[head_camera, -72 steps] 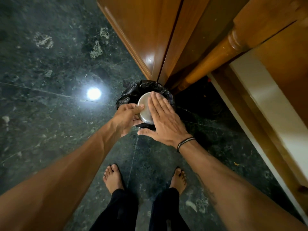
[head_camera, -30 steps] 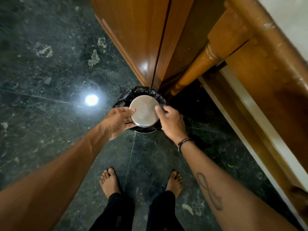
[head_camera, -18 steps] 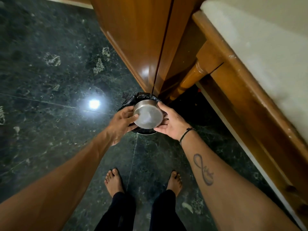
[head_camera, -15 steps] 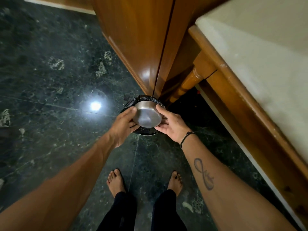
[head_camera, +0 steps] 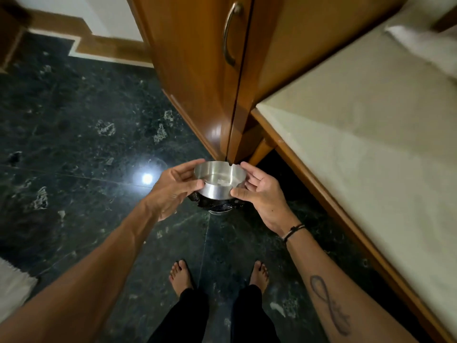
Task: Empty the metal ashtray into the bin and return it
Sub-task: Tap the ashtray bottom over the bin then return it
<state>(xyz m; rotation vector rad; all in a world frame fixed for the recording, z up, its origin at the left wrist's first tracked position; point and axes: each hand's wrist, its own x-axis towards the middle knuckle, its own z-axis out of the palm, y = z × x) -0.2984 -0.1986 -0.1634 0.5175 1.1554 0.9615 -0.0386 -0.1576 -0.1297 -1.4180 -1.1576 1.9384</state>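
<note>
The round metal ashtray (head_camera: 219, 180) is upright, its open side facing up, with a little pale ash residue on its bottom. My left hand (head_camera: 174, 188) grips its left rim and wall. My right hand (head_camera: 259, 191) holds its right side with thumb and fingers. I hold it in the air just above the small bin (head_camera: 217, 206), which is lined with a black bag and mostly hidden under the ashtray and my hands.
A wooden cabinet (head_camera: 197, 70) with a metal handle (head_camera: 228, 33) stands right behind the bin. A wood-framed table with a pale top (head_camera: 371, 120) runs along the right. The floor (head_camera: 74, 144) is dark green marble; my bare feet are below; a white mat lies at the lower left.
The ashtray was bottom-up over the bin, with my right palm pressed on its base; it now sits turned upright and lifted, both hands still on it. The camera view has tilted up.
</note>
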